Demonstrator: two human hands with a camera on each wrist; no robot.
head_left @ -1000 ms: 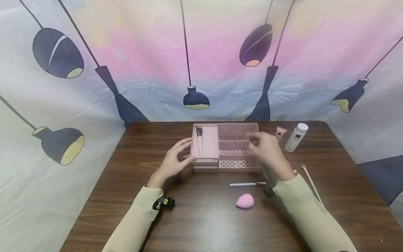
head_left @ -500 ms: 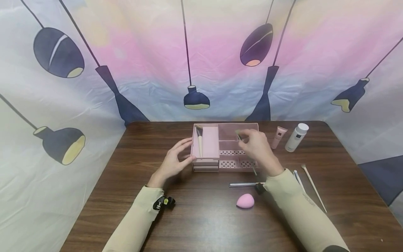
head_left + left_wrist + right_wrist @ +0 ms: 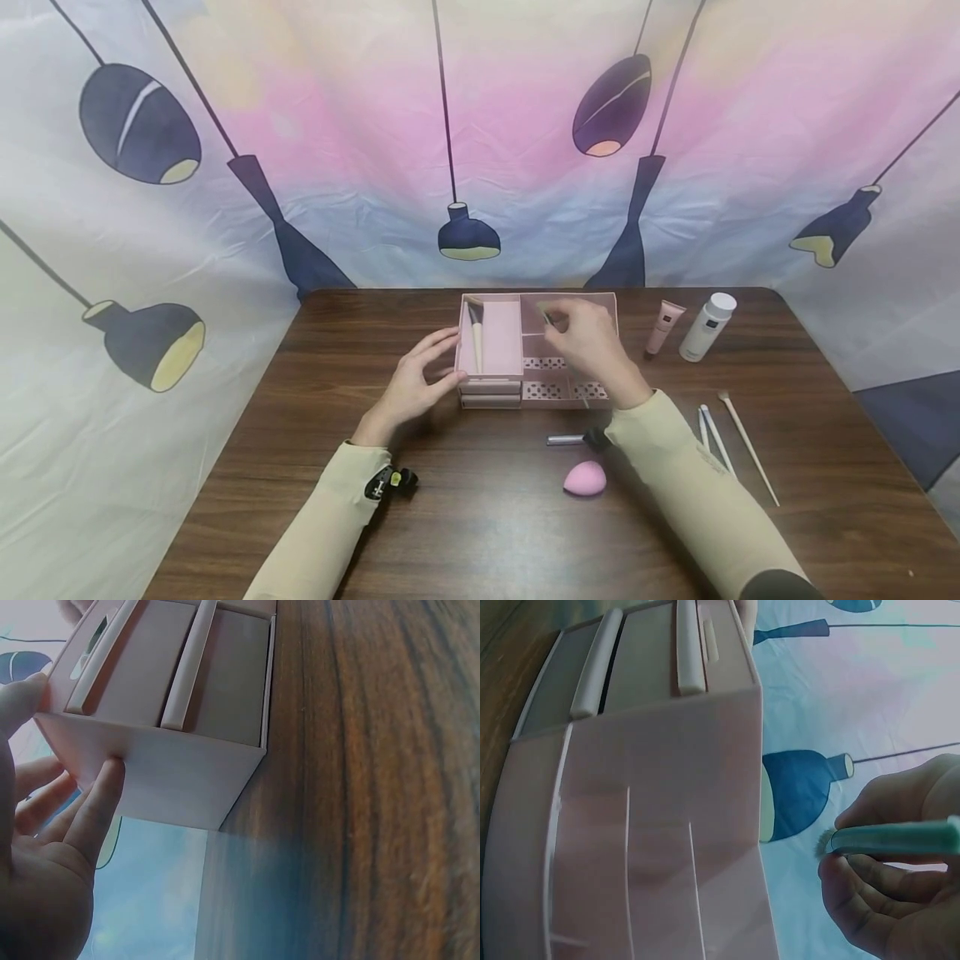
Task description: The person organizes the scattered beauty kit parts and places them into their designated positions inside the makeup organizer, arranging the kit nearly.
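Note:
My left hand (image 3: 408, 383) rests against the left side of a pink cosmetics organizer (image 3: 504, 342). In the left wrist view its fairly straight fingers touch the side wall (image 3: 172, 776), and the thumb lies at the front top edge. My right hand (image 3: 596, 346) is above the organizer's right-hand compartments. Between thumb and fingers it pinches a green-handled makeup brush (image 3: 900, 838), whose short bristles poke out past the fingertips. In the head view the hand hides most of that brush. A makeup brush with dark bristles (image 3: 476, 337) lies in the organizer's top left tray.
A pink sponge (image 3: 585, 479) and a silver brush handle (image 3: 564, 440), partly hidden, lie in front of the organizer. To the right stand a pink tube (image 3: 663, 327) and a white bottle (image 3: 707, 327). Slim brushes, one being a pale brush (image 3: 750, 450), lie near the right forearm.
My right hand has moved left across the organizer's compartments with the green-handled brush, uncovering the pink tube and slim brushes. My left hand has stayed in place.

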